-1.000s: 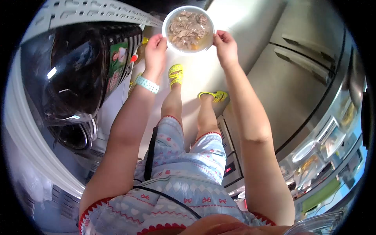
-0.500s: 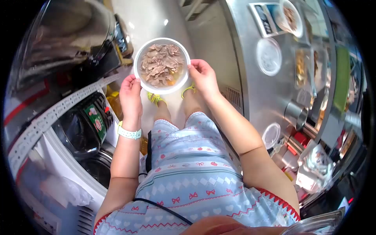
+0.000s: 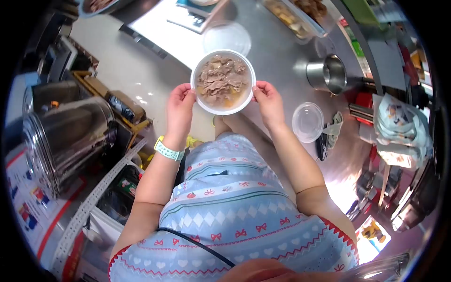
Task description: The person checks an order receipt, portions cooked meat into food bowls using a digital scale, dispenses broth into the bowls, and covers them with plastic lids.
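Between my two hands I hold a round white plastic bowl [image 3: 201, 108] by its rim. Sliced cooked meat [image 3: 221, 77] in some broth fills it, with a few yellowish pieces under the slices. My left hand [image 3: 181, 105] pinches the rim on the left side, and a pale green watch [image 3: 169, 151] is on that wrist. On the opposite side, my right hand [image 3: 268, 101] grips the rim between thumb and fingers. Just beyond the bowl, a clear round lid [image 3: 230, 36] lies on the steel counter [image 3: 277, 61].
A digital scale [image 3: 185, 19] stands at the counter's far side. To the right are a steel pot [image 3: 327, 74], another clear lid [image 3: 308, 122] and food containers [image 3: 289, 19]. A large steel drum [image 3: 70, 136] and a white perforated shelf rail [image 3: 98, 197] flank me on the left.
My body has turned right towards the counter. The bowl, still in both hands, has gone from above the floor to the counter's edge.
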`<state>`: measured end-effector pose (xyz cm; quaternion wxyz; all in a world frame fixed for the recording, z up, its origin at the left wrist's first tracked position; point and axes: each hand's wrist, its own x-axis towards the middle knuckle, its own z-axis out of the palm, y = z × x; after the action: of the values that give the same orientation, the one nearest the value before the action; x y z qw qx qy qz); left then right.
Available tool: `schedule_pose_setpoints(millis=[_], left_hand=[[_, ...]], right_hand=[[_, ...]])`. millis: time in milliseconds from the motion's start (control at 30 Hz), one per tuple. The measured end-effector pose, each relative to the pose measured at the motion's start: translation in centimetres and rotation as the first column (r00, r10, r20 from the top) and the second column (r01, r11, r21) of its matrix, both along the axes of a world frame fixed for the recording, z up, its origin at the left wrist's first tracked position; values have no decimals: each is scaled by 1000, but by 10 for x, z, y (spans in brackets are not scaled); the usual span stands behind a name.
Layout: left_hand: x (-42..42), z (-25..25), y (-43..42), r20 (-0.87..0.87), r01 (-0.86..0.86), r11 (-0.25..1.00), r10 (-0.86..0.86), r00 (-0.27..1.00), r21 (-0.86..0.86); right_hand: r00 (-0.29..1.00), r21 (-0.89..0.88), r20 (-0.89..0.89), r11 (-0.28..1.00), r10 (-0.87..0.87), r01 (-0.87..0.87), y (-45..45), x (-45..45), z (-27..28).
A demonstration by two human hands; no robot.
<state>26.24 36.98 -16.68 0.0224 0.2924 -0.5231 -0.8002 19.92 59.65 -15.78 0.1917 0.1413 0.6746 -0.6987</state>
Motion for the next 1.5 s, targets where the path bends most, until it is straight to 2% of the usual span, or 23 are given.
schedule_pose_setpoints(millis=[33, 100, 500, 733, 767, 800, 833, 867, 900, 933, 967, 1033, 1067, 1100, 1133, 1200, 1267, 1300, 1333, 1367, 1400, 1467, 1500], left_hand=[[-11, -6, 13, -18, 48, 999, -48, 999, 18], [-31, -15, 36, -3, 127, 992, -127, 992, 3], [-100, -41, 130, 58, 399, 916, -400, 915, 31], [-119, -47, 128, 30, 525, 850, -526, 850, 37], [-123, -42, 115, 54, 585, 683, -629, 775, -438], [-127, -36, 102, 138, 495, 339, -699, 702, -800], [-131, -33, 90, 91, 226, 110, -684, 724, -968], [-132, -38, 75, 102, 229, 102, -675, 731, -968], [-132, -46, 60, 182, 222, -31, -689, 702, -975], [-132, -49, 48, 264, 214, -160, -694, 670, -964], [-129, -53, 39, 345, 252, -237, -684, 642, -938], [-121, -57, 26, 367, 242, -276, -715, 595, -930], [-121, -59, 21, 378, 210, -315, -740, 556, -926], [-119, -57, 17, 341, 167, -299, -770, 540, -939], [-119, -45, 21, 345, 175, -299, -768, 539, -938], [-119, -14, 26, 156, 99, -120, -756, 636, -988], [-114, 10, 32, 117, 90, -76, -728, 675, -993], [-109, 19, 40, -41, 226, 361, -602, 798, -905], [-106, 27, 49, -109, 252, 736, -404, 908, -628], [-107, 32, 59, -205, 226, 830, -372, 905, -509], [-107, 32, 68, -206, 226, 830, -373, 905, -510], [-108, 29, 87, -85, 258, 965, -262, 961, -50], [-109, 24, 95, -61, 240, 970, -237, 970, 49]], right_hand=[[1000, -6, 0, 1000, -30, 30, 16, -4, 2], [998, 122, -1, 990, -70, 70, 43, -8, 6], [951, 106, 46, 948, -305, 299, 149, -17, -40], [950, 146, 21, 941, -312, 306, 175, -22, -48], [928, 73, 12, 926, -373, 371, 175, -21, -41], [903, -1, 8, 903, -430, 430, 175, -19, -37], [907, -7, 20, 907, -420, 420, 179, -13, -35], [919, 117, 0, 913, -394, 391, 189, -7, -33], [931, 243, -19, 902, -365, 358, 197, -5, -32], [934, 242, -11, 905, -357, 349, 202, -1, -35], [954, 352, -108, 887, -278, 298, 208, 6, -39], [965, 466, -183, 848, -188, 254, 207, 17, -33], [943, 445, -307, 857, -128, 261, 205, 16, -32], [904, 424, -422, 866, -69, 264, 199, 15, -25], [907, 426, -415, 867, -67, 258, 195, 14, -18], [899, 490, -427, 860, 95, 142, 185, 9, -4], [902, 431, -429, 890, 54, 151, 164, 1, 1], [904, 375, -427, 913, 17, 160, 151, -3, 3], [904, 375, -426, 913, 15, 161, 137, -7, 8], [884, 323, -467, 926, -22, 194, 122, -13, 14], [860, 269, -506, 937, -61, 224, 113, -17, 16], [864, 291, -501, 930, -51, 224, 109, -21, 12], [868, 312, -496, 924, -40, 221, 111, -25, 9]])
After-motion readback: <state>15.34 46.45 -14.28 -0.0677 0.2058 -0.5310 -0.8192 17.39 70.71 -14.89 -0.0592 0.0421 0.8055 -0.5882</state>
